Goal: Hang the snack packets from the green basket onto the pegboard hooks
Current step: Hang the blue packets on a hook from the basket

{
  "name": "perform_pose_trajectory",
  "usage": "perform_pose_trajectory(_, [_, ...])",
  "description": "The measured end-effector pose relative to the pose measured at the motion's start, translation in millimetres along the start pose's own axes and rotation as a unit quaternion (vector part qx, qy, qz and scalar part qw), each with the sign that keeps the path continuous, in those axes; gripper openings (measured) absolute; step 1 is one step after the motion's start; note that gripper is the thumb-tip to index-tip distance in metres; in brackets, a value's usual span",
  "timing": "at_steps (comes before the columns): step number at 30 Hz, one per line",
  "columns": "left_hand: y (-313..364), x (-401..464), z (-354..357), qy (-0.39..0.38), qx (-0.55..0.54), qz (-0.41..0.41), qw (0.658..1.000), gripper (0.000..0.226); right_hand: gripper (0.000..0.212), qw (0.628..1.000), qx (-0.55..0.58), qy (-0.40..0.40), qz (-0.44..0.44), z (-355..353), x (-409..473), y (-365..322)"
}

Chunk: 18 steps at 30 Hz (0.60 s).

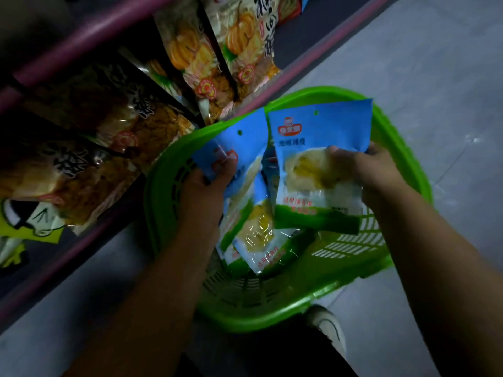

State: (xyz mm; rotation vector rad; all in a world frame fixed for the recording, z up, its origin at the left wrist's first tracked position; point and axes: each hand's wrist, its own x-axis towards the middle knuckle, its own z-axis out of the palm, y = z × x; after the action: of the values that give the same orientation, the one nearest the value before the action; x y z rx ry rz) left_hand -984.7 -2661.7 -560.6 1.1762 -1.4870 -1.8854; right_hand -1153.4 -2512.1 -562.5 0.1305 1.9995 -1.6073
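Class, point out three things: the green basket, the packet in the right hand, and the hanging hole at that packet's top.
green basket (402, 148), head view: far right rim.
right-hand packet (326, 126), head view: blue upper panel.
hanging hole (316, 113), head view: the punched hole itself.

Dim overall, with heavy vignetting toward the corners. Brightest on the pale floor (435, 77) at upper right. Soft motion blur throughout; glare on clear packet film (258, 238). Wide-angle bending at edges.
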Motion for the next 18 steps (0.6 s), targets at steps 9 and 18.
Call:
perform_pose_trajectory(9, [210.7,-152.5,-43.0,0.111,-0.122,-0.018,0.986,0.021,0.007,0.989,-0.019,-0.142,-0.024,-13.3,-200.1,-195.1])
perform_pose_trajectory(18, [479.9,-302.1,-126.6,0.232,-0.060,0.125,0.963,0.027,0.011,0.958,-0.022,-0.285,-0.006,0.7,-397.6,-407.0])
